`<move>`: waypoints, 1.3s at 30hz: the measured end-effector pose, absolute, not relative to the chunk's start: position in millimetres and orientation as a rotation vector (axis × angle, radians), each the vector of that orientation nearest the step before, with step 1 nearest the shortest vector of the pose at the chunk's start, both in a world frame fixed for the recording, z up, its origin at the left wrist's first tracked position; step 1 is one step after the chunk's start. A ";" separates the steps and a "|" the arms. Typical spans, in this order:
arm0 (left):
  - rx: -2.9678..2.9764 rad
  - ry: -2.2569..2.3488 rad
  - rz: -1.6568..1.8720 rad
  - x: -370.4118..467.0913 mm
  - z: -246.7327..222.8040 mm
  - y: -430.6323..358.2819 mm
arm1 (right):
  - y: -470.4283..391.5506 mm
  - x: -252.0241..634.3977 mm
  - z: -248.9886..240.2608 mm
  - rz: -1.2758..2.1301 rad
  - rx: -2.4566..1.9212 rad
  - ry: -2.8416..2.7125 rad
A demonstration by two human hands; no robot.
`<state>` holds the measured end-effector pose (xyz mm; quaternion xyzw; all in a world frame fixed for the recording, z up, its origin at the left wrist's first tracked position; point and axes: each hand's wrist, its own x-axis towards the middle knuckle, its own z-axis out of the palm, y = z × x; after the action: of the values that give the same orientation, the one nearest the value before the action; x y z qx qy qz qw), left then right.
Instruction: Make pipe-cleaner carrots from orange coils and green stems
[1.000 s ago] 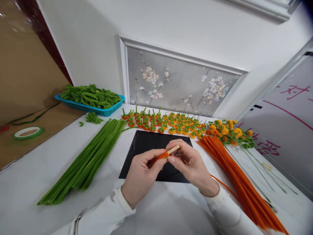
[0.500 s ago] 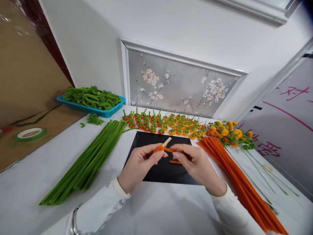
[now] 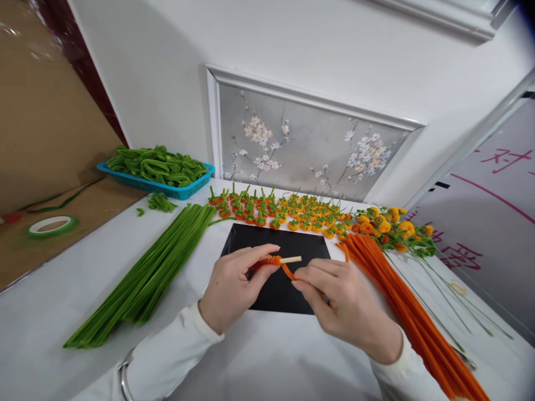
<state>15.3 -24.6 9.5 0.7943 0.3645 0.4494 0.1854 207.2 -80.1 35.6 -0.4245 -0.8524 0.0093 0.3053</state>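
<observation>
My left hand [image 3: 240,284] is closed around a pale wooden stick [image 3: 291,259], which points to the right. Coils of an orange pipe cleaner [image 3: 287,272] wrap the stick near my fingertips. The loose end of that pipe cleaner runs down to my right hand [image 3: 340,298], pinched between thumb and fingers. Part of it also shows above the right hand. Both hands are over a black board [image 3: 284,298] on the white table. The left end of the stick is hidden by my fingers.
Green pipe cleaners [image 3: 146,278] lie left, orange pipe cleaners [image 3: 401,301] right. A blue basket [image 3: 184,193] holds green loops. Behind the board stand rows of small orange and yellow flower heads [image 3: 292,224]. Yellow and orange flowers [image 3: 384,225] lie back right; green tape [image 3: 52,225] sits far left.
The stick has swung from slanting up to nearly level. My right hand has moved down and to the right, with the pipe cleaner now hanging below the stick.
</observation>
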 end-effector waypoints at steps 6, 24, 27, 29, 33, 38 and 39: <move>2.654 0.944 1.320 13.7 6.7 -26.0 | -79.7 202.7 35.3 -0.011 -1.041 -2.258; 2.654 0.719 1.340 17.9 5.8 -31.9 | -52.2 215.7 28.9 0.386 -1.212 -1.984; 2.500 0.791 1.234 19.9 6.2 -35.0 | -53.1 217.7 28.9 0.427 -1.238 -2.074; 2.366 0.864 1.121 21.3 7.9 -37.1 | -54.8 217.1 28.6 0.436 -1.228 -2.145; 2.083 0.870 0.945 23.2 11.1 -38.3 | -56.6 214.7 25.8 0.395 -1.185 -2.241; 1.888 0.757 0.889 24.1 12.5 -34.2 | -56.3 215.0 23.9 0.356 -1.185 -2.230; 1.877 0.726 0.893 24.2 13.4 -33.5 | -56.6 215.5 24.2 0.351 -1.196 -2.227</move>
<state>24.2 -33.5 13.4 0.7601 0.2939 0.3616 0.4530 215.5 -56.6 24.2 -0.4485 -0.8350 0.1315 0.2903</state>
